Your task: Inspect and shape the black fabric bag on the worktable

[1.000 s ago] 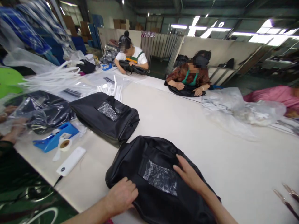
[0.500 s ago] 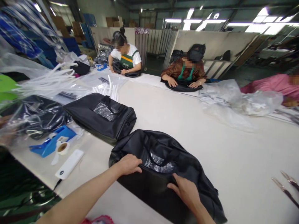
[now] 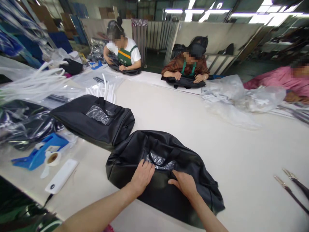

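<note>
Both hands rest on a puffed-out black bag (image 3: pixel 125 158) on the worktop (image 3: pixel 241 154), right of the blue tape dispenser (image 3: pixel 45 149).
The left hand (image 3: pixel 143 178) bends over its upper edge; the right hand (image 3: pixel 187 185) has a narrow grip at the same edge, though I can't tell if either pinches. The bag is shaped but unwrapped; whether it is closed is unclear. Its skin looks smooth, softly creased, around a crinkled clear panel (image 3: pixel 159 161). Nearer the dispenser lies a flatter, boxier second bag (image 3: pixel 74 111).

Bright strip lights (image 3: pixel 206 11) above pale partition panels (image 3: pixel 219 38).
</note>
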The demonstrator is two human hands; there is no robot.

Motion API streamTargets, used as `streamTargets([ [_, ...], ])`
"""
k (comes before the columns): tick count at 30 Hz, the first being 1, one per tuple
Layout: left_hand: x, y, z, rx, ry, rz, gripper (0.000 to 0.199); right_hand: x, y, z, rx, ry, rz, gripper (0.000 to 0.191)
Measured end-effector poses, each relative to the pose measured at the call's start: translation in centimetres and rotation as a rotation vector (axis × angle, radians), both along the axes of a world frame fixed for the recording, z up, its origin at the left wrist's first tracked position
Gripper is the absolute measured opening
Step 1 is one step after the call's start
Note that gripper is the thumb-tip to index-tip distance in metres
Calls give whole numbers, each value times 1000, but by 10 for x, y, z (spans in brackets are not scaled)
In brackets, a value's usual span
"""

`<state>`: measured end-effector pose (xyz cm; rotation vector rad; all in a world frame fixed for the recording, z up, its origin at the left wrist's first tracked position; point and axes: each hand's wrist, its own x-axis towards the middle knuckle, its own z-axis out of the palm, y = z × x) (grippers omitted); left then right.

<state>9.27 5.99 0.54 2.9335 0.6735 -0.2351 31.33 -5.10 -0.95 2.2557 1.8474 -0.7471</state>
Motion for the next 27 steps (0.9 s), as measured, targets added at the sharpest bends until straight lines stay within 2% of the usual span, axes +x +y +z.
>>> streamTargets([
  [2, 0, -3, -8, 29, -23, 16, 52, 1, -9, 7, -11, 33, 12, 46],
  [5, -6, 6, -17, 41, -58, -19, 50, 8, -34, 17, -65, 59, 31, 82],
  [7, -12, 10, -22, 61, -105, -71, 35, 11, -59, 15, -59, -3, 57, 85],
  [10, -23, 5, -30, 98, -179, -169, 5, 2, -97, -3, 169, -174, 217, 72],
  [13, -32, -8, -39, 130, -241, -259, 13, -15, -126, -25, 423, -421, 318, 70],
  [16, -37, -21, -43, 173, -298, -304, 16, -16, -139, -31, 498, -528, 349, 80],
  [18, -38, -24, -43, 201, -327, -306, 17, 0, -140, -22, 455, -397, 392, 88],
  [20, -39, -22, -42, 210, -339, -299, 18, 24, -135, -6, 345, -219, 377, 83],
  [24, -35, -9, -39, 190, -333, -274, 18, 62, -116, 28, 15, -63, 166, 70],
  [26, -33, -3, -34, 178, -327, -260, 15, 67, -111, 32, -51, -21, 113, 69],
  [27, -32, -1, -31, 172, -323, -255, 13, 66, -112, 30, -28, -32, 109, 65],
])
